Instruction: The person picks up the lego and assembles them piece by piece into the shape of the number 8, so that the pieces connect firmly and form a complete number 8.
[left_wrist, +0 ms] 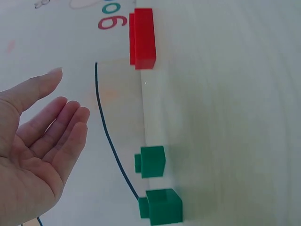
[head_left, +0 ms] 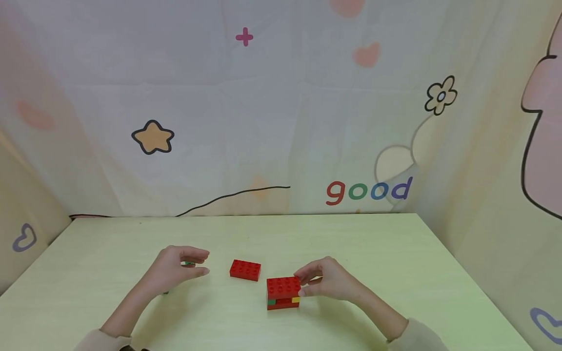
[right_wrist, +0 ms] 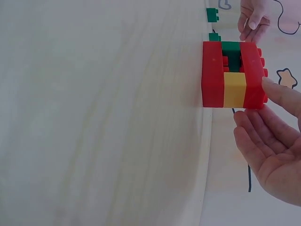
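Near the middle of the table stands a small stack of toy building bricks (head_left: 283, 288), with red bricks at top and bottom. Between them sit a yellow brick (right_wrist: 234, 90) and a green brick (right_wrist: 231, 48), with a gap between. My right hand (head_left: 331, 280) pinches the stack's right end at the top red brick, thumb on one side and fingertips at the other. My left hand (head_left: 175, 265) hovers with thumb and fingers apart, holding nothing. Two loose green bricks, one small (left_wrist: 154, 161) and one nearer (left_wrist: 164, 207), stand close to it, partly hidden in the head view.
A loose red brick (head_left: 245, 270) lies studs up just behind and left of the stack. The pale table (head_left: 351, 234) ends at a printed cloth backdrop (head_left: 263, 122), with cloth along both sides too.
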Motion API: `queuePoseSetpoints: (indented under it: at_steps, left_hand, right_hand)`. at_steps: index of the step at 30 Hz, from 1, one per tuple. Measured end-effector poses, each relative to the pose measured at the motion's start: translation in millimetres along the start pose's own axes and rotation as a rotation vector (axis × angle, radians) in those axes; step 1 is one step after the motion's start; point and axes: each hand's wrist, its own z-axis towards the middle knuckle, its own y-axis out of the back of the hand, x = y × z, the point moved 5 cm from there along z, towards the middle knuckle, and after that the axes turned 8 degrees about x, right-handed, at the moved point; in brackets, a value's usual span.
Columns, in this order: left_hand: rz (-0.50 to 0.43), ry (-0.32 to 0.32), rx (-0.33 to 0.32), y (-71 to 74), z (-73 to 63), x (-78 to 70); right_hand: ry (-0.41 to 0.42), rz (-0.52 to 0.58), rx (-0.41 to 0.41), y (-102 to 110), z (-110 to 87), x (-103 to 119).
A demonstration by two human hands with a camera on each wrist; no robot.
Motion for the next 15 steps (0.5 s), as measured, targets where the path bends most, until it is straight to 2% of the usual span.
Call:
queuePoseSetpoints:
  at_steps: [8,15]
  left_hand:
    - [0.058,0.007,-0.025,12.3,6.5,20.9]
    - [0.124,0.009,-0.045,17.3,10.2,29.8]
  right_hand:
    - [0.006,0.003,0.0,0,0.3,-1]
    - [0.004,-0.002,-0.004,0,-0.3,0]
